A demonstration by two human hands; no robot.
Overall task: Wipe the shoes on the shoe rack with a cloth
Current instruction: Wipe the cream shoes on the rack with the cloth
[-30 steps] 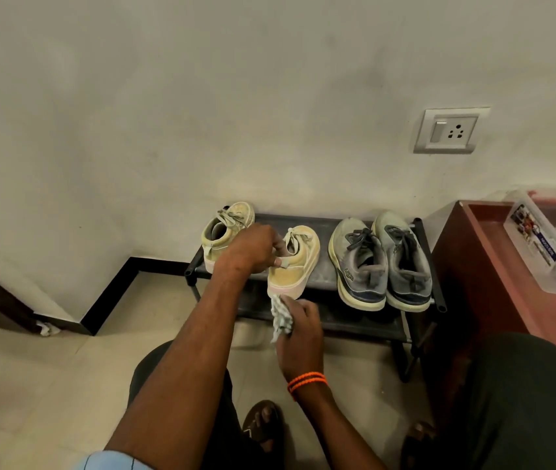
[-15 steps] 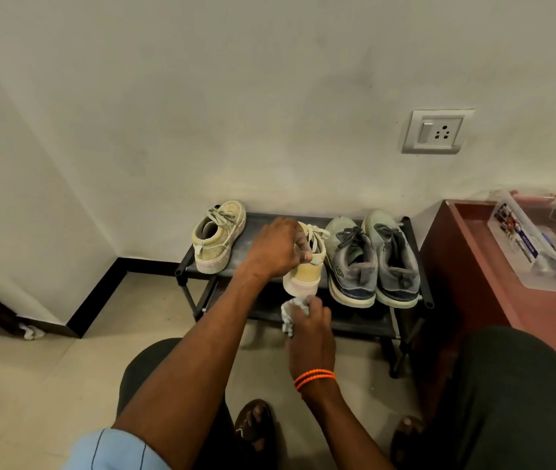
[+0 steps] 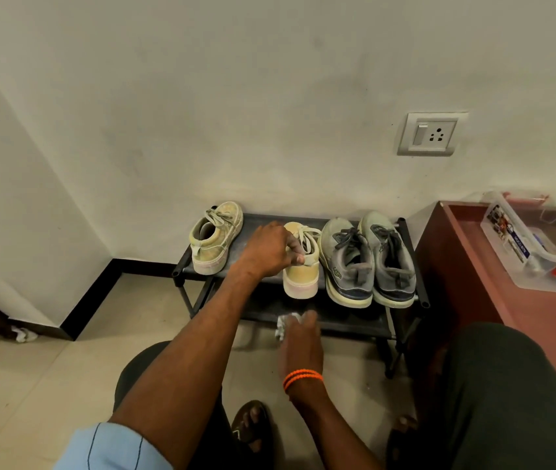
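Gripping the collar of a yellow shoe (image 3: 301, 266), the left hand (image 3: 270, 249) has its fingers curled over the opening, tips hidden inside; the thumb is out of sight behind the hand.

Right hand (image 3: 298, 344): blurred, fingers bunched round a pale cloth (image 3: 283, 325). Only a crumpled edge of the cloth shows past the knuckles. It sits below the yellow shoe's heel, in front of the rack's lower shelf, not touching the shoe. Orange band (image 3: 303, 378) at the wrist.

Yellow shoe: heel toward the camera, overhanging the front edge of the rack (image 3: 419, 266). Toe partly covered by the left hand.

Second yellow shoe (image 3: 215, 239): far left of the top shelf, well apart from its mate, heel forward, angled.

Grey pair (image 3: 368, 259): just right of the held shoe, side by side, touching each other, heels forward.

Rack: dark, two shelves, against the wall. Lower shelf in shadow, contents cannot be made out.

Cabinet (image 3: 466, 273): reddish-brown, right of the rack, cut off by the frame edge. Clear box (image 3: 521, 252) on top, also cut off; label too small to read.

Socket (image 3: 431, 134) on the wall above.

Scrap (image 3: 25, 334), white, at the skirting on the left; what it is cannot be told.
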